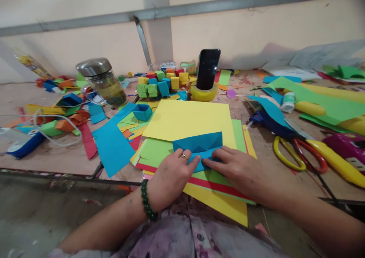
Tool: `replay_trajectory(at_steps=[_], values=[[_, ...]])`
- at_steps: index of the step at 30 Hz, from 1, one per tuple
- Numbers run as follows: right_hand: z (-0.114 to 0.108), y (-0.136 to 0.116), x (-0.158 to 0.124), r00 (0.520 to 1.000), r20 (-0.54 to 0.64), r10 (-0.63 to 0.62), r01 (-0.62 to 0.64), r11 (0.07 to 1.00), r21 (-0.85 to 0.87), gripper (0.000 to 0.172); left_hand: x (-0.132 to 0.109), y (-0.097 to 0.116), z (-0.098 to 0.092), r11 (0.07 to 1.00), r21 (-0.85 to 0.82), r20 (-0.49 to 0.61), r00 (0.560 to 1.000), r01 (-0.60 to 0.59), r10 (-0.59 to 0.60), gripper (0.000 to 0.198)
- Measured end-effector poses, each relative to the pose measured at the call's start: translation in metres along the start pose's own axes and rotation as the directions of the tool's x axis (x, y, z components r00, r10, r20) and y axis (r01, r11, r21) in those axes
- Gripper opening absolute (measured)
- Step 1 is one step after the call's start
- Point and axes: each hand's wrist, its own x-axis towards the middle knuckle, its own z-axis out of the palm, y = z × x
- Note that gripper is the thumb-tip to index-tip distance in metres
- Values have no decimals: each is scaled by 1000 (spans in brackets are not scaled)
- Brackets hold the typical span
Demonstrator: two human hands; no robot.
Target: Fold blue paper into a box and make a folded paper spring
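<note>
A sheet of blue paper (197,141), partly folded with its far flap standing up, lies in front of me. My left hand (172,172) is closed on its left side, a ring on one finger and a green bead bracelet at the wrist. On the right side my right hand (235,166) grips the same paper, its fingers curled and the index pressing the near part. Under the blue paper rests a stack of coloured sheets, with a yellow sheet (194,117) on top and a green sheet (156,151) below it. My fingers hide parts of the folds.
Scissors (288,151) and a yellow-handled cutter (338,163) lie at right. A phone (208,68) stands in a yellow tape roll (203,94). Behind are small folded paper boxes (162,83). A glass jar (106,86), a blue paper box (142,112) and a blue sheet (112,147) sit at left.
</note>
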Motion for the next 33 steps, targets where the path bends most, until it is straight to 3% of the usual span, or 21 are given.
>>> replay_trajectory(at_steps=[4, 6, 9, 12, 14, 18, 22, 25, 31, 33], values=[[4, 1, 10, 991, 46, -127, 127, 992, -2, 25, -1, -2, -1, 998, -40, 36, 999, -38, 40, 36], [7, 6, 9, 988, -20, -154, 156, 982, 107, 26, -10, -3, -3, 996, -78, 29, 998, -54, 57, 38], [8, 14, 3, 992, -102, 74, -25, 910, 414, 25, -30, -3, -6, 987, -159, 7, 999, -30, 32, 39], [3, 15, 6, 949, 74, 306, -296, 785, 545, 10, -42, -2, -8, 977, -212, -17, 1000, -16, 12, 39], [-2, 11, 17, 902, 255, 349, -431, 757, 490, 18, -43, -1, -8, 970, -239, -33, 999, -41, 34, 41], [-10, -1, 51, 800, 532, 277, -523, 757, 392, 38, -35, 1, -7, 964, -255, -65, 996, -76, 62, 46], [-14, -1, 76, 694, 691, 203, -597, 698, 394, 33, -33, 1, -5, 962, -261, -76, 995, -79, 61, 47], [-16, 3, 83, 626, 759, 180, -653, 652, 385, 33, -34, 0, -3, 958, -278, -81, 995, -74, 53, 48], [-16, 6, 75, 609, 757, 237, -676, 654, 339, 37, -37, -1, 0, 960, -271, -79, 995, -75, 55, 46], [-15, 8, 70, 578, 765, 286, -713, 632, 303, 38, -37, -2, 0, 960, -268, -78, 995, -78, 59, 45]])
